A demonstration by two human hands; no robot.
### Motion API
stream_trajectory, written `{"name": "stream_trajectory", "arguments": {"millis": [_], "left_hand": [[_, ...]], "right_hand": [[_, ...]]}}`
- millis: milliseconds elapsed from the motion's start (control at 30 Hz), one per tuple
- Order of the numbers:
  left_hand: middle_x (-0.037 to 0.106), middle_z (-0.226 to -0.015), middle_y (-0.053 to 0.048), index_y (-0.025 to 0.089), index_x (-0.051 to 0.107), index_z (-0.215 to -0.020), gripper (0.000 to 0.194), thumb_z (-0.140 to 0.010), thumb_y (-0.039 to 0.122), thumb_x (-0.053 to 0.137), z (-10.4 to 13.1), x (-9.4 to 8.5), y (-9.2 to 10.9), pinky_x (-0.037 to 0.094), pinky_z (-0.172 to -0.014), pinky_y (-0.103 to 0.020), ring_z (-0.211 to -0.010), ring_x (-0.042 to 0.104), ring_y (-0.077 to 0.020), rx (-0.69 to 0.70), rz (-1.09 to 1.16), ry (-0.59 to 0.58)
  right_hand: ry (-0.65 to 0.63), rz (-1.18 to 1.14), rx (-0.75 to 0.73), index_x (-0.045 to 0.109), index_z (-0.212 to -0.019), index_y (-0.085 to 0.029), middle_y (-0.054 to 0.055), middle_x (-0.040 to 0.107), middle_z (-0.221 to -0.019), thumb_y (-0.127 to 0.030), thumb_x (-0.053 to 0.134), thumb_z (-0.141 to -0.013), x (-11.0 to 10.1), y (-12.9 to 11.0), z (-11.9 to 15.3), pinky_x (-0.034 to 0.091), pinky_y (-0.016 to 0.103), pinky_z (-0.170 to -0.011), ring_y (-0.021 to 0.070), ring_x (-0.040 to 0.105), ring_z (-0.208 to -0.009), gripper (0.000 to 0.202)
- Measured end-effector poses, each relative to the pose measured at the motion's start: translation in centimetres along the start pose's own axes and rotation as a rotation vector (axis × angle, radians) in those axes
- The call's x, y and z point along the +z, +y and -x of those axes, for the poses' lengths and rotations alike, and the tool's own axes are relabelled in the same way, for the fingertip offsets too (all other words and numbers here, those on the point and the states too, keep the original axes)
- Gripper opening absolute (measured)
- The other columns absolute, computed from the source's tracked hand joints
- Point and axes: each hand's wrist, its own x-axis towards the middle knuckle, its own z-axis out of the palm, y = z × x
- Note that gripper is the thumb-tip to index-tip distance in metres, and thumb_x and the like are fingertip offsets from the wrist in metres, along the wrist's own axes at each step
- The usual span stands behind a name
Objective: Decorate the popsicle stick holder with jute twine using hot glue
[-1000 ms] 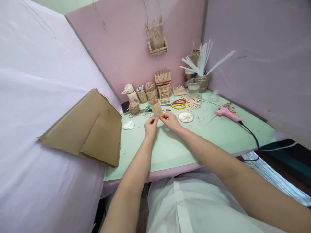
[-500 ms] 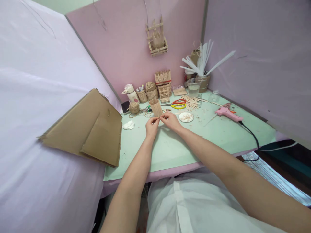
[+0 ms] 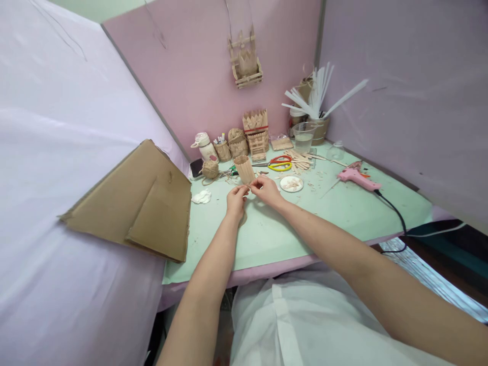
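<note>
Close together over the middle of the table, my left hand (image 3: 237, 200) and my right hand (image 3: 265, 189) each pinch at a tiny thing between the fingertips, too small to name. Just behind them stands a cup made of wooden craft sticks (image 3: 244, 170), slightly tilted in view. To the right of my right hand lies a round white dish (image 3: 292, 184) with small pale wood bits in it. Scissors with red and yellow handles (image 3: 280, 163) lie behind the hands, and a crumpled white wad (image 3: 202, 196) is left of my left hand.
A pink glue gun (image 3: 358, 179) with a black cord lies at the right. Folded cardboard (image 3: 160, 203) leans at the left. Behind are a twine ball (image 3: 210, 170), a bottle (image 3: 206, 147), loose craft sticks (image 3: 299, 160) and a plastic cup of liquid (image 3: 304, 138).
My left hand has shifted slightly left and turned, its fingers now closer together. My right hand has barely moved and both still pinch near each other.
</note>
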Motion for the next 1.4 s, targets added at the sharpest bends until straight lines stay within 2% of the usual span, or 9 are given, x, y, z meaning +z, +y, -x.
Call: {"name": "stream_trajectory", "arguments": {"millis": [100,200,333,500,700,767,867,1000,1400], "left_hand": [[0.058,-0.069,-0.001,0.014,0.061,-0.075,0.023,-0.062,0.028,0.073,-0.1,-0.2,0.2,0.03,-0.047,-0.018,-0.056,0.047,-0.006,-0.122,0.144,-0.115],[0.056,-0.07,0.0,0.015,0.058,-0.076,0.028,-0.061,0.03,0.076,-0.1,-0.2,0.2,0.026,-0.044,-0.017,-0.053,0.042,-0.0039,-0.151,0.17,-0.17],[0.053,-0.069,0.002,0.017,0.056,-0.079,0.029,-0.06,0.027,0.076,0.3,0.1,0.1,0.028,-0.046,-0.017,-0.054,0.043,-0.0044,-0.051,0.123,-0.148],[0.058,-0.07,0.001,0.017,0.056,-0.08,0.025,-0.062,0.026,0.072,0.4,0.2,0.0,0.034,-0.053,-0.02,-0.06,0.049,-0.0077,0.062,-0.045,-0.095],[0.058,-0.065,0.002,0.017,0.056,-0.081,0.024,-0.062,0.024,0.069,0.2,0.1,-0.2,0.04,-0.064,-0.023,-0.063,0.053,-0.0103,0.168,-0.116,-0.107],[0.059,-0.064,0.002,0.017,0.056,-0.081,0.024,-0.062,0.022,0.069,0.3,0.1,-0.2,0.04,-0.064,-0.024,-0.062,0.053,-0.0104,0.174,-0.118,-0.112],[0.058,-0.063,0.002,0.017,0.055,-0.078,0.023,-0.06,0.02,0.069,0.4,0.6,-0.1,0.04,-0.063,-0.024,-0.061,0.052,-0.0099,0.185,-0.123,-0.115],[0.055,-0.062,0.003,0.017,0.052,-0.071,0.023,-0.059,0.021,0.071,0.6,1.6,-0.2,0.04,-0.063,-0.024,-0.06,0.052,-0.0095,0.202,-0.095,-0.14],[0.057,-0.062,0.003,0.018,0.051,-0.076,0.021,-0.063,0.021,0.069,0.7,0.6,0.0,0.036,-0.056,-0.022,-0.056,0.049,-0.0085,0.167,-0.131,-0.121]], "right_hand": [[-0.027,-0.066,0.006,0.063,-0.07,-0.019,0.001,0.062,-0.071,-0.022,0.054,-0.07,0.1,-0.1,0.0,0.043,0.027,-0.069,0.0136,0.053,-0.069,0.01],[-0.038,-0.119,0.078,0.063,-0.07,-0.018,0.0,0.062,-0.071,-0.026,0.055,-0.07,-0.1,-0.1,-0.1,0.043,0.027,-0.068,0.0131,0.053,-0.067,0.01],[-0.068,-0.166,0.19,0.063,-0.071,-0.017,0.0,0.063,-0.069,-0.029,0.058,-0.069,-0.3,0.0,-0.3,0.043,0.026,-0.065,0.0126,0.053,-0.063,0.013],[-0.083,-0.169,0.183,0.062,-0.069,-0.018,-0.001,0.062,-0.067,-0.031,0.057,-0.07,-0.2,0.2,-0.3,0.043,0.026,-0.064,0.0134,0.054,-0.064,0.013],[-0.062,-0.101,0.185,0.057,-0.065,-0.019,-0.001,0.059,-0.065,-0.031,0.056,-0.071,-0.1,0.5,-0.4,0.04,0.026,-0.063,0.0136,0.051,-0.064,0.013],[-0.023,-0.078,0.191,0.054,-0.063,-0.019,-0.002,0.056,-0.062,-0.031,0.054,-0.072,-0.2,0.8,-0.5,0.039,0.027,-0.063,0.0137,0.049,-0.063,0.015],[0.118,-0.079,0.224,0.05,-0.061,-0.02,-0.001,0.054,-0.061,-0.032,0.052,-0.073,-0.7,1.3,-1.0,0.039,0.028,-0.064,0.0145,0.047,-0.063,0.017],[0.257,-0.175,0.285,0.05,-0.063,-0.02,-0.001,0.053,-0.061,-0.037,0.053,-0.072,-1.3,2.0,-1.7,0.039,0.028,-0.063,0.0148,0.047,-0.063,0.019],[0.051,-0.395,0.225,0.049,-0.066,-0.021,-0.004,0.043,-0.053,-0.047,0.057,-0.072,-1.7,0.4,-1.4,0.035,0.024,-0.051,0.0106,0.039,-0.052,0.028]]}}
